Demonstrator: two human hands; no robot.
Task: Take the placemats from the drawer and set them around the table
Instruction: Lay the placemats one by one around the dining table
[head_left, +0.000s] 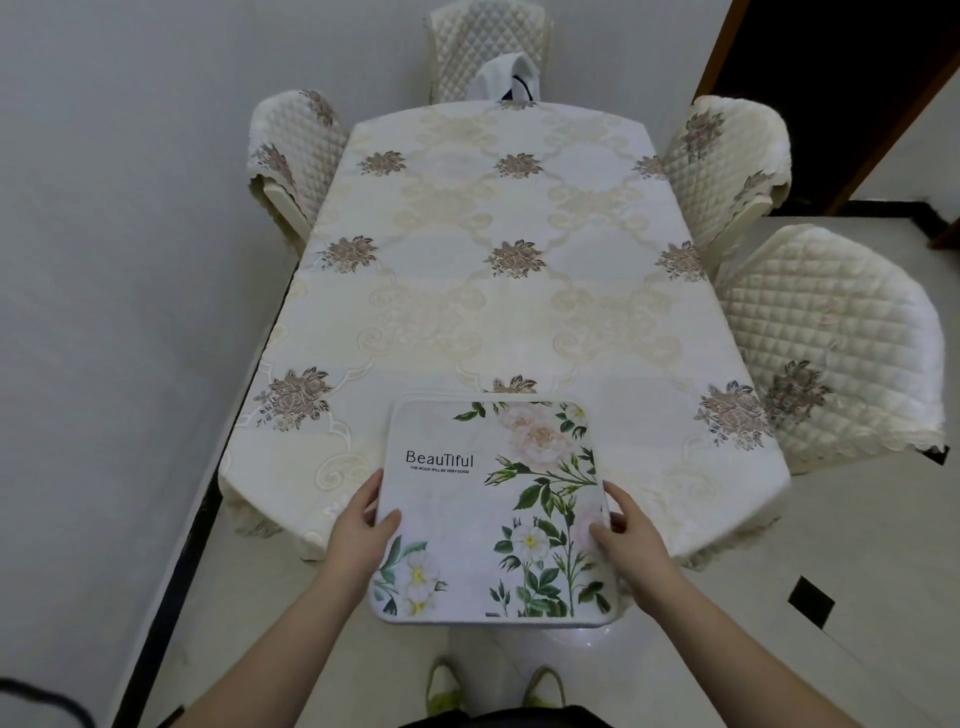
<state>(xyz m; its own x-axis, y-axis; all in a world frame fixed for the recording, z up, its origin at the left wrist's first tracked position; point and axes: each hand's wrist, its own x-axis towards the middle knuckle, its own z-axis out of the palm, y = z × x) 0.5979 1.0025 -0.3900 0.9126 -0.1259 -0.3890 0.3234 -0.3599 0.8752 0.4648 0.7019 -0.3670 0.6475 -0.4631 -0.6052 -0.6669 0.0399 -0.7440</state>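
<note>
A stack of white placemats (467, 499), printed with flowers, green leaves and the word "BeauTiful", hangs over the near end of the table (493, 291). My left hand (358, 525) grips its left edge, thumb on top. My right hand (623, 530) grips the right edge the same way. The table wears a cream cloth with brown flower motifs. How many mats lie in the stack I cannot tell.
Quilted cream chairs stand round the table: one at the far left (296, 150), one at the far end (488, 47), two on the right (727, 161) (831, 353). A white wall runs close along the left. A dark doorway (831, 78) opens at the upper right.
</note>
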